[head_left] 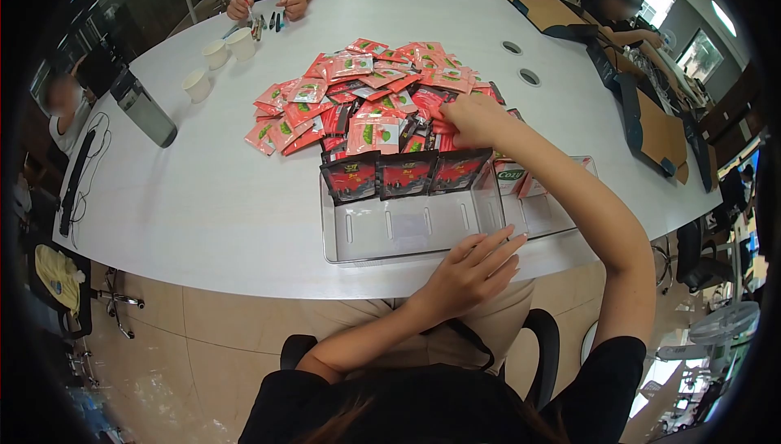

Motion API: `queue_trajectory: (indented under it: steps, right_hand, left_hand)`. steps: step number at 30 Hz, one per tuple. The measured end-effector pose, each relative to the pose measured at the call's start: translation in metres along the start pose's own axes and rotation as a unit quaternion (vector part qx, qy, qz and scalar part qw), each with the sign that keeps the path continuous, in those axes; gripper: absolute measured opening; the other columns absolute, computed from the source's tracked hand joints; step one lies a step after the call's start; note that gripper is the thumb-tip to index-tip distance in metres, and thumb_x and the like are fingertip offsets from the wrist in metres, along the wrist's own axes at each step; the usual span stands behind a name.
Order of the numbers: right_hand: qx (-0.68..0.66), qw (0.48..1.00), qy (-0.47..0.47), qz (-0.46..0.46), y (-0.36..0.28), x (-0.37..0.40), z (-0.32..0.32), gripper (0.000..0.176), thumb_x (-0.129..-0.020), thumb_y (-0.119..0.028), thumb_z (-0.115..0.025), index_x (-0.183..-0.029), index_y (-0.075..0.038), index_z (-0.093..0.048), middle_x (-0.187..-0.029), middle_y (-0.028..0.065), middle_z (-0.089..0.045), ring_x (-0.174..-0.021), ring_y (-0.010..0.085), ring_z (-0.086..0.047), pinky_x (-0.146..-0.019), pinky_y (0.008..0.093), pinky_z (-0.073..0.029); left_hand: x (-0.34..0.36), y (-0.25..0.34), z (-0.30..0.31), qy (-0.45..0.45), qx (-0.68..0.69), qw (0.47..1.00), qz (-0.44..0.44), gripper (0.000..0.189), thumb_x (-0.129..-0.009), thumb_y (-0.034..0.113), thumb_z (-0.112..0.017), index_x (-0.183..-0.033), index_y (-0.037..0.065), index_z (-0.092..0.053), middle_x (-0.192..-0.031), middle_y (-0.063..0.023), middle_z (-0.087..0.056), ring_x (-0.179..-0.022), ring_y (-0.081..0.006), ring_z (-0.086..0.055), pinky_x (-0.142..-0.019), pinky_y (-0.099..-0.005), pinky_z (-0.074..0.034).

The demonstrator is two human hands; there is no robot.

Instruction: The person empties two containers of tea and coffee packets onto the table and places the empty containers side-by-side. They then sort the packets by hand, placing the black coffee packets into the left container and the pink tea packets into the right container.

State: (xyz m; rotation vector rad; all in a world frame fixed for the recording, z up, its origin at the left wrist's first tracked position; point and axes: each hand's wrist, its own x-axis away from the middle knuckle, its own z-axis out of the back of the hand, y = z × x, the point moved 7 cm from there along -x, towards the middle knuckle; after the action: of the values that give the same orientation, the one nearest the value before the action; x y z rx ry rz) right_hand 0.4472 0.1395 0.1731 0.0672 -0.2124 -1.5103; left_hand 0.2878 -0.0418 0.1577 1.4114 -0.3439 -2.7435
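My right hand point(470, 123) reaches into the right side of a pile of pink and red sachets point(374, 78), fingers closed on a red packet at its edge. Below the pile lies a clear plastic tray point(390, 241); three black-and-red coffee packets point(407, 174) stand in a row along its far side. My left hand point(480, 265) hovers by the tray's near right corner, fingers spread, holding nothing. A second clear tray point(545, 215) adjoins on the right, with white-and-red packets point(512, 177) inside, partly behind my right forearm.
Three paper cups point(197, 84) and a grey bottle point(145, 111) stand on the left of the white table point(203, 208). Across it, a person's hands point(268, 6) handle pens. Opened cardboard boxes point(651, 123) lie at the right edge. Another person sits at back right.
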Motion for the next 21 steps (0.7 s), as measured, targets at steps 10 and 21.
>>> queue_trajectory:
  steps: [10, 21]
  right_hand:
    - [-0.356, 0.925, 0.125, -0.057, 0.06, 0.027, 0.014, 0.028, -0.086, -0.016, -0.063, -0.106, 0.003, -0.062, -0.084, 0.0146, -0.068, -0.077, 0.0227, -0.068, -0.067, 0.0342, -0.053]
    - [-0.549, 0.801, 0.24, -0.026, 0.018, 0.145, 0.089, 0.034, -0.092, -0.011, -0.064, -0.123, -0.003, -0.051, -0.092, 0.0031, -0.068, -0.074, 0.0045, -0.058, -0.063, 0.0226, -0.046]
  left_hand:
    - [0.001, -0.001, 0.002, 0.008, 0.027, 1.0, 0.006, 0.025, -0.081, 0.013, -0.071, -0.106, 0.011, -0.067, -0.134, -0.0037, -0.058, -0.125, -0.0202, -0.054, -0.104, -0.0363, -0.034]
    - [-0.02, -0.015, 0.076, 0.18, 0.136, 0.972, 0.07, 0.032, -0.073, -0.006, -0.07, -0.104, 0.002, -0.069, -0.125, -0.0223, -0.06, -0.115, -0.0361, -0.06, -0.096, -0.0413, -0.05]
